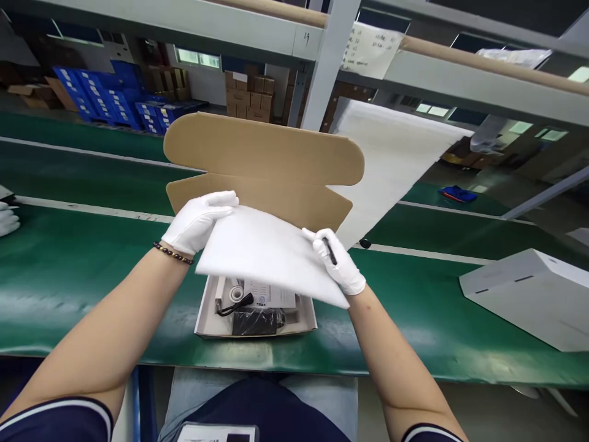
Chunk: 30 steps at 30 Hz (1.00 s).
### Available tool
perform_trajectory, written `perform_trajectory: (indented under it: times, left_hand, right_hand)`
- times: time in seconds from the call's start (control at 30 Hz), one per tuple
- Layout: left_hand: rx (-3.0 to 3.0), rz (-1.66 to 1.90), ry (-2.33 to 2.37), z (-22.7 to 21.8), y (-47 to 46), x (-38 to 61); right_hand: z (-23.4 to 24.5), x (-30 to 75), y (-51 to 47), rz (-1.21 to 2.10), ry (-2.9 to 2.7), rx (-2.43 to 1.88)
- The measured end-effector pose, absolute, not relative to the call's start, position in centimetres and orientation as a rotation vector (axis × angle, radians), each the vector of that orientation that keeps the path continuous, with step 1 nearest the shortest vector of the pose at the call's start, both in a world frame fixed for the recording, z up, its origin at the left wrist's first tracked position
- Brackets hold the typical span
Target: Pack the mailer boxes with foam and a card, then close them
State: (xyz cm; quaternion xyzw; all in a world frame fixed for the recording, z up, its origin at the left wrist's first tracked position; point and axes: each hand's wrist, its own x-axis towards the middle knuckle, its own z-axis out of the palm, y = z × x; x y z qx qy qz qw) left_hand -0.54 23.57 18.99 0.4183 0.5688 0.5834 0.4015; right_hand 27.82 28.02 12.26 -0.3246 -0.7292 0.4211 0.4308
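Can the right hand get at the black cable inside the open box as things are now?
Probably not freely. The right hand grips the white foam sheet and a black pen, and that sheet hangs over most of the box. The black cable shows only under its near edge.

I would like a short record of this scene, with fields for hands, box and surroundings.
left hand: gloved, grips left edge of foam sheet
right hand: gloved, grips its right edge, plus black pen
foam sheet: white, tilted over open cardboard box
box contents: black cable, leaflet
surface: green belt
nearby: white box, right
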Motion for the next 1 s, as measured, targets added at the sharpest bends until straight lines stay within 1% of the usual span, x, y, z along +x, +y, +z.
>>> perform_trajectory:
  times: [0.07, 0.1, 0.17, 0.23, 0.3, 0.4, 0.53, 0.73, 0.8, 0.83, 0.87, 0.93, 0.97, 1.0]
  left_hand:
    - [1.294, 1.335, 1.552, 16.4, 23.1, -1.8]
    - [1.449, 1.201, 1.646, 14.8, 22.8, -2.3]
    - [1.762, 0.813, 1.871, 11.5, 22.2, -2.5]
    - [1.957, 0.434, 2.075, 8.5, 21.6, -1.8]
    - [2.026, 0.219, 2.182, 6.6, 21.2, -0.7]
    - [2.073, 0.142, 2.146, 5.6, 20.9, 0.5]
    - [2.178, 0.084, 2.025, 5.9, 21.5, 0.9]
    - [2.020, 0.040, 2.126, 5.9, 23.1, 1.5]
    - [2.019, 0.180, 2.178, 6.2, 23.6, 1.3]
    - [2.011, 0.349, 2.226, 6.7, 23.8, 0.9]
    - [1.973, 0.601, 2.282, 7.4, 24.2, 0.3]
    - [1.717, 1.297, 2.287, 9.6, 25.2, -1.8]
    - [1.522, 1.607, 2.218, 11.0, 25.8, -3.1]
    - [1.310, 1.829, 2.089, 12.3, 26.3, -4.5]
  right_hand:
    - [11.1, 27.1, 27.8, 1.033, -1.934, -0.940]
    - [10.3, 26.6, 27.7, 0.983, -2.023, -1.037]
    - [8.4, 25.4, 27.4, 0.792, -2.248, -1.221]
    - [6.6, 24.4, 27.2, 0.588, -2.436, -1.299]
    - [5.4, 23.8, 27.1, 0.493, -2.508, -1.317]
    - [4.7, 24.0, 27.1, 0.489, -2.499, -1.327]
    - [4.8, 24.7, 27.1, 0.491, -2.506, -1.270]
    - [4.0, 23.8, 28.6, 0.350, -2.516, -1.331]
    - [4.1, 24.1, 29.2, 0.330, -2.388, -1.258]
    - [4.5, 24.5, 29.7, 0.319, -2.246, -1.207]
    - [5.3, 25.1, 30.4, 0.314, -2.055, -1.153]
    - [7.8, 26.7, 32.4, 0.340, -1.597, -1.046]
    - [9.4, 27.6, 33.7, 0.371, -1.395, -1.001]
    - [11.0, 28.6, 35.1, 0.420, -1.230, -0.952]
